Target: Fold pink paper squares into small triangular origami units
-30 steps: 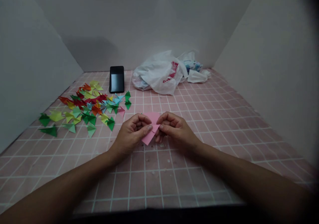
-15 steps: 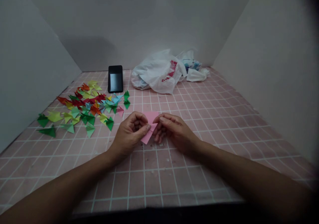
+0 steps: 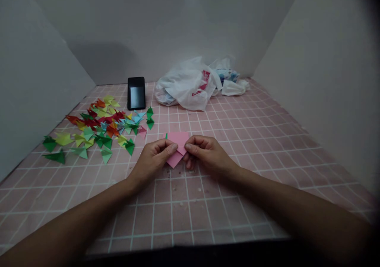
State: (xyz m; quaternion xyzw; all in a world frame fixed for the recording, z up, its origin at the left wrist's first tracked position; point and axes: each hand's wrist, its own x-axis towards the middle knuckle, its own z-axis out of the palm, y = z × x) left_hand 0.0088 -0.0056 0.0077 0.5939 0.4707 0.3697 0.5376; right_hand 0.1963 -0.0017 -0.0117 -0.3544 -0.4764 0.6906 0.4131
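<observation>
A small pink paper piece [image 3: 174, 159] is pinched between both hands just above the pink gridded mat [image 3: 190, 203]. My left hand [image 3: 152, 160] grips its left side with thumb and curled fingers. My right hand [image 3: 204, 154] pinches its right side. Under the hands lies a small stack of pink paper sheets [image 3: 179, 137], with a green edge showing at its left corner. A spread of folded paper triangles [image 3: 97, 128] in green, yellow, red, orange and light blue lies to the left of my hands.
A black phone [image 3: 136, 93] stands propped at the back of the mat. A crumpled white plastic bag [image 3: 190, 84] with smaller bags beside it lies at the back centre. Grey walls close in the mat on the left, back and right.
Both hands have lowered slightly toward the mat with the pink piece. The piece now looks flatter and more tucked between the fingers; the stack behind shows more.
</observation>
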